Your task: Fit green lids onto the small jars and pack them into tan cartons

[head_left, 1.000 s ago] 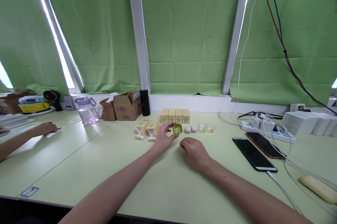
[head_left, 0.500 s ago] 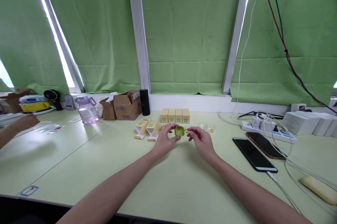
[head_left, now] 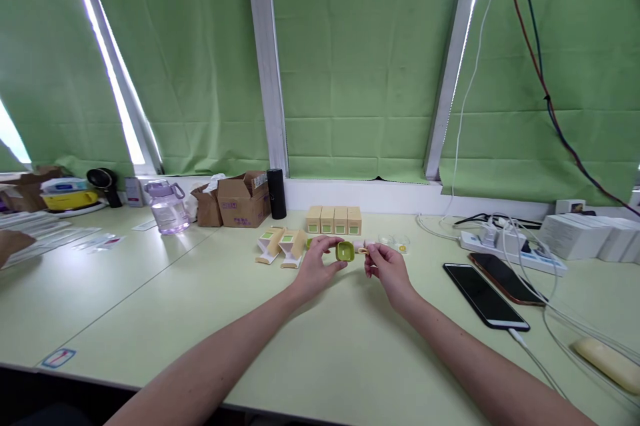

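Note:
Between thumb and fingers, my left hand [head_left: 320, 265] grips a small square green cup [head_left: 345, 251], its hollow side facing me. A thin yellowish loop [head_left: 363, 251] sticks out at the cup's right side. My right hand [head_left: 389, 271] pinches the loop's outer end. Behind the hands stands a row of small tan boxes [head_left: 334, 220] with green labels. Two opened boxes [head_left: 291, 247] lie left of my left hand. Small clear containers [head_left: 394, 243], one with something yellow in it, sit beyond my right hand.
A purple water bottle [head_left: 167, 208], a cardboard box [head_left: 243, 201] and a black cylinder [head_left: 276, 193] stand at the back left. To the right lie two phones [head_left: 485, 295], a power strip [head_left: 513, 253] and white cables. Another person's hand [head_left: 14, 244] shows at far left.
Both hands have shifted slightly right with the cup, my right hand a little farther from it. More of the loop shows. The other person's hand has moved left.

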